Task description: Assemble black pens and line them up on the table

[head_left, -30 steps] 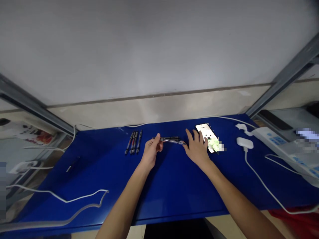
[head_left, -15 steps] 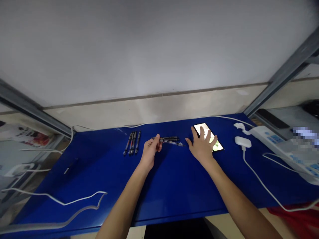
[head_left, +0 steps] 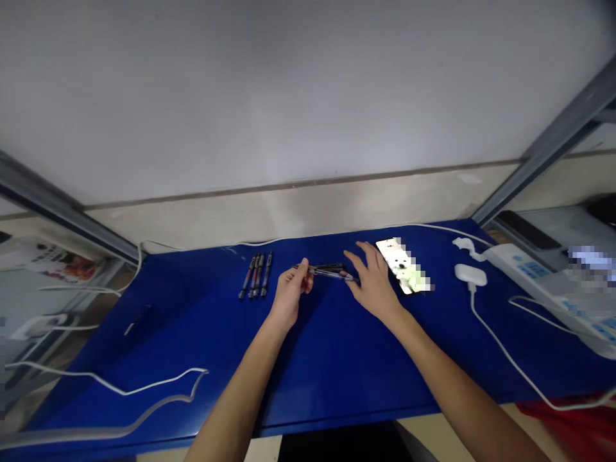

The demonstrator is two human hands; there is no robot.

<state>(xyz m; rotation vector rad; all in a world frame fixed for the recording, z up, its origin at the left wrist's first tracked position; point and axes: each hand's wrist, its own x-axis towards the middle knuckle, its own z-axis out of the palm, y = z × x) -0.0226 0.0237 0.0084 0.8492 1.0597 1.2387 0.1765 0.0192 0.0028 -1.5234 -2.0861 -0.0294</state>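
Four pens (head_left: 258, 276) were lined up left of the grip; a pen (head_left: 332, 274), pinched by left hand (head_left: 291, 289), wasn't yet; right hand (head_left: 375, 285) was spread, contact unclear.

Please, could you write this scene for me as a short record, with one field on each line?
Left hand: pinches a clear-barrelled pen
Right hand: fingers spread, thumb near that pen's far end; contact unclear
Beyond held pen: dark pens; whether also held, unclear
Left of hands: four pens, side by side
Right of hands: phone, screen lit
Farther right: white case with cable attached; power strip
Surface: blue table
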